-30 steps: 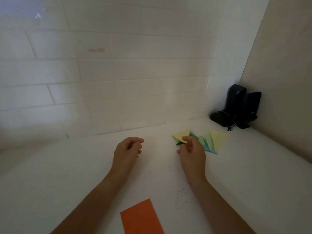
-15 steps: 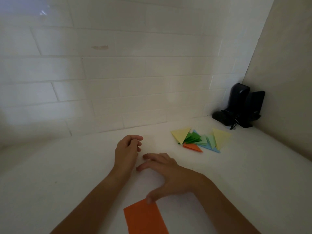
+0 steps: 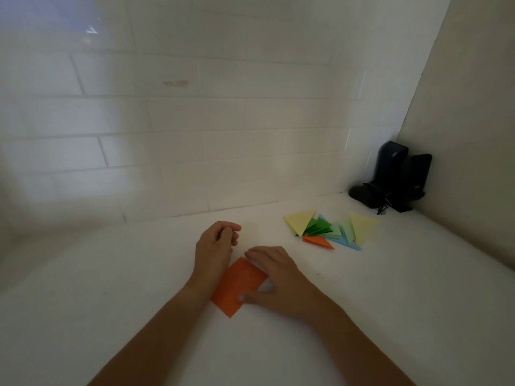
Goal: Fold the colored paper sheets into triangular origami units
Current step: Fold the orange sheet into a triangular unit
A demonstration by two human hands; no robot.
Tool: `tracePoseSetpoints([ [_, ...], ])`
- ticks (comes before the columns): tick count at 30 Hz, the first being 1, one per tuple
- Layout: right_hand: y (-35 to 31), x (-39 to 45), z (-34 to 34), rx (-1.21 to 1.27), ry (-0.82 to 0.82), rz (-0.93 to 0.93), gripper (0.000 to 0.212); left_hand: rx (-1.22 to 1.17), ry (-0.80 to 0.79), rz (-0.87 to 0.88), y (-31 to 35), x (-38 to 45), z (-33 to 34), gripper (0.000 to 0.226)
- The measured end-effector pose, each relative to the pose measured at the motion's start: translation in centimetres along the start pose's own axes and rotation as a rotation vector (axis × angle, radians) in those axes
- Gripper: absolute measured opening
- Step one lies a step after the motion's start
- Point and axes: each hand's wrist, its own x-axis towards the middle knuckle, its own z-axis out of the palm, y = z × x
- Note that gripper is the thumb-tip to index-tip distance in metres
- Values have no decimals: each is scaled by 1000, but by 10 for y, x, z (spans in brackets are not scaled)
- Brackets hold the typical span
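Note:
A flat orange paper sheet (image 3: 237, 285) lies on the white table (image 3: 125, 288) between my two hands. My right hand (image 3: 278, 277) rests on it, with the thumb pressing its near right edge and the fingertips touching its far corner. My left hand (image 3: 216, 246) sits just behind the sheet's left side, fingers loosely curled, holding nothing. To the far right lies a pile of folded triangular units (image 3: 334, 231) in yellow, green, light green and blue. An orange triangle (image 3: 317, 241) sits at the pile's near edge.
Two black speakers (image 3: 395, 179) with a tangled cord stand in the back right corner. A white tiled wall (image 3: 195, 135) runs along the back and a beige wall (image 3: 473, 135) closes the right side.
My right hand left an orange triangle at the pile, came back to the orange sheet near me and slid it forward between my hands. My left hand stayed put.

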Motion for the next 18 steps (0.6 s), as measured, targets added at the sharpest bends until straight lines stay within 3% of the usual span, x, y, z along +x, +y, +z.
tracePoseSetpoints([
  [2,1,2,2,-49,58,32,80,5,6,-8,1,0,0,32],
  [8,5,2,0,-70,248,150,38,206,-16,117,2,-4,0,25],
  [11,4,2,-2,-70,270,184,35,440,-188,151,-3,-3,2,29],
  [13,5,3,-1,-31,287,180,34,617,-327,169,-3,-6,2,61],
  [15,7,3,0,53,306,184,40,712,-369,197,-5,-7,2,87],
  [18,11,3,1,211,341,156,46,588,-347,170,-7,-6,1,90],
])
